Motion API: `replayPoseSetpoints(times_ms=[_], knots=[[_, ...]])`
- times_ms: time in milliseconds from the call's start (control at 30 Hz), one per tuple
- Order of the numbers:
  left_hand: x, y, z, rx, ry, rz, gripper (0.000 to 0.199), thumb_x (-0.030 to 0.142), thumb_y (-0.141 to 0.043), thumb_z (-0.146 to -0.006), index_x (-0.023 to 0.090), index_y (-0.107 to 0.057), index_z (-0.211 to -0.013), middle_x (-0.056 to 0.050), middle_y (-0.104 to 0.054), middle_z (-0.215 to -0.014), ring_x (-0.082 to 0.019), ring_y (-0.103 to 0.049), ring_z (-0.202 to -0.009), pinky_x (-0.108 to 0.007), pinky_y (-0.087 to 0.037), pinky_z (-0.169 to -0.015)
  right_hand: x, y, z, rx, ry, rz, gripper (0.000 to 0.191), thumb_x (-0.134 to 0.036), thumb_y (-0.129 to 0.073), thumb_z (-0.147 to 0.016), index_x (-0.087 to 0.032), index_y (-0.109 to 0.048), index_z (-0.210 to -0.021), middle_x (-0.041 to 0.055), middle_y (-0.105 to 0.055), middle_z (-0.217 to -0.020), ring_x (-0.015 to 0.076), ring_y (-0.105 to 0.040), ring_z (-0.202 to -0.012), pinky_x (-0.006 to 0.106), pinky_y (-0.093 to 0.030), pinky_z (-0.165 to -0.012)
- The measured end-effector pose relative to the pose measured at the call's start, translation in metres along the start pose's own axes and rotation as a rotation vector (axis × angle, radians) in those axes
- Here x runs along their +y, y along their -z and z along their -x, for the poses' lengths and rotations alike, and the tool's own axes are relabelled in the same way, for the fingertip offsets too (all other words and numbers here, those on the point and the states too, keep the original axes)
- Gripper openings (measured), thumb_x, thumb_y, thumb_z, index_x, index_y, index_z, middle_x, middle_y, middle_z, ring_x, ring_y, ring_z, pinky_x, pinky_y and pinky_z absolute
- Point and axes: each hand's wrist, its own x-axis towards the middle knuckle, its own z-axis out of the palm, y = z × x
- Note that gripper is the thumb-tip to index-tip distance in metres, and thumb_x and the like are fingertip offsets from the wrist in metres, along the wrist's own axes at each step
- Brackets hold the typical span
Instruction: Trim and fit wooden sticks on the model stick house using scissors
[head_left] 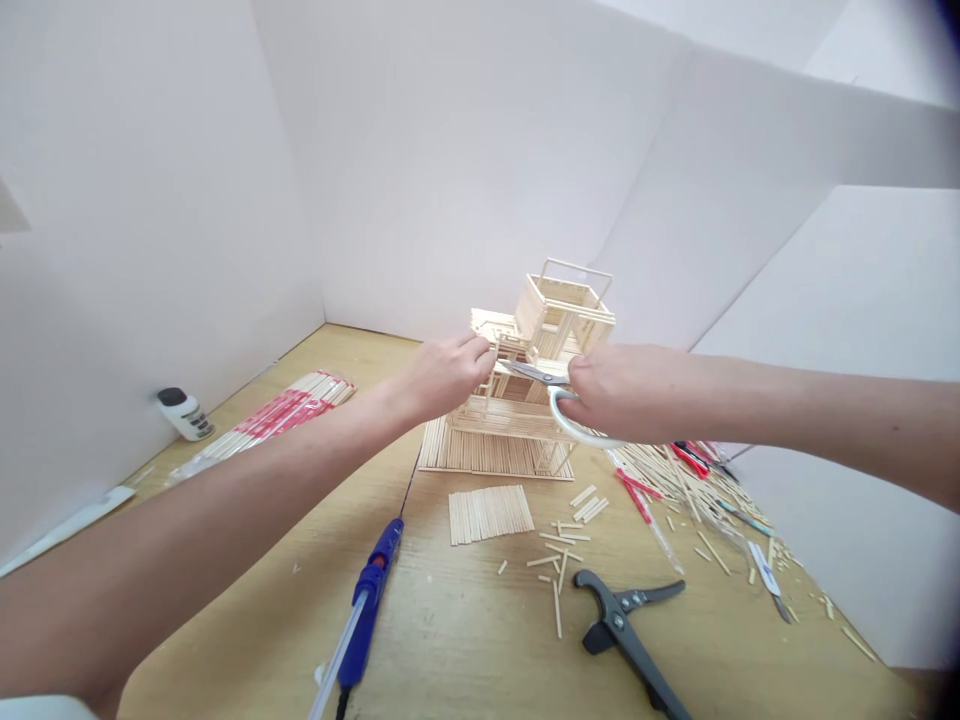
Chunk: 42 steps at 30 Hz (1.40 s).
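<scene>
A model house built of thin wooden sticks stands at the back of the table, with a box-like upper storey. My right hand grips white-handled scissors, their blades pointing left at the upper part of the model. Close to the blade tips, my left hand is closed in a pinch at the model's left side. What lies between its fingers is too small to make out. In front of the model lies a flat panel of sticks.
A blue glue gun lies front centre, a grey cutter tool to its right. Loose sticks and a craft knife are scattered on the right. Packaged sticks and a glue bottle are on the left. White walls surround the table.
</scene>
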Motion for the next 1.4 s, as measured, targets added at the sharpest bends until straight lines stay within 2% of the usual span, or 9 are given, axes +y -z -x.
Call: replayPoseSetpoints(times_ms=[300,667,1000,1400], knots=[[0.000,-0.002,-0.001,0.007,-0.011,0.001,0.017,0.003,-0.050,-0.092,0.011,-0.065,-0.086,-0.009,-0.068,-0.089,-0.019,-0.059,-0.082,-0.028,-0.041,-0.059,-0.006,0.003,0.003,-0.041,-0.089,-0.059,0.043,-0.036,-0.035,-0.097,-0.014,-0.065,-0.075,0.0116,-0.063,-0.067,0.0150,-0.044,-0.049,0.032,-0.029,-0.049],[0.000,-0.001,-0.001,0.003,0.000,0.013,0.018,0.003,-0.050,-0.092,0.012,-0.065,-0.085,-0.008,-0.066,-0.087,-0.020,-0.058,-0.080,-0.030,-0.040,-0.058,0.003,-0.007,-0.002,0.008,-0.010,-0.012,0.040,-0.033,-0.036,-0.097,-0.015,-0.065,-0.077,0.0114,-0.064,-0.068,0.0151,-0.045,-0.050,0.031,-0.028,-0.050],[-0.001,-0.002,-0.002,-0.022,0.006,0.018,0.016,0.004,-0.052,-0.091,0.012,-0.064,-0.084,-0.008,-0.067,-0.089,-0.019,-0.058,-0.081,-0.030,-0.039,-0.058,0.001,-0.003,0.000,-0.017,-0.083,-0.059,0.042,-0.037,-0.036,-0.097,-0.013,-0.067,-0.080,0.0138,-0.067,-0.072,0.0167,-0.049,-0.053,0.031,-0.031,-0.051],[-0.002,-0.001,-0.001,-0.005,0.004,0.029,0.018,0.004,-0.049,-0.092,0.012,-0.063,-0.084,-0.009,-0.067,-0.089,-0.019,-0.057,-0.081,-0.028,-0.041,-0.059,0.004,-0.006,0.000,-0.001,-0.095,-0.095,0.046,-0.041,-0.034,-0.097,-0.015,-0.065,-0.077,0.0145,-0.066,-0.071,0.0174,-0.050,-0.055,0.032,-0.033,-0.052]])
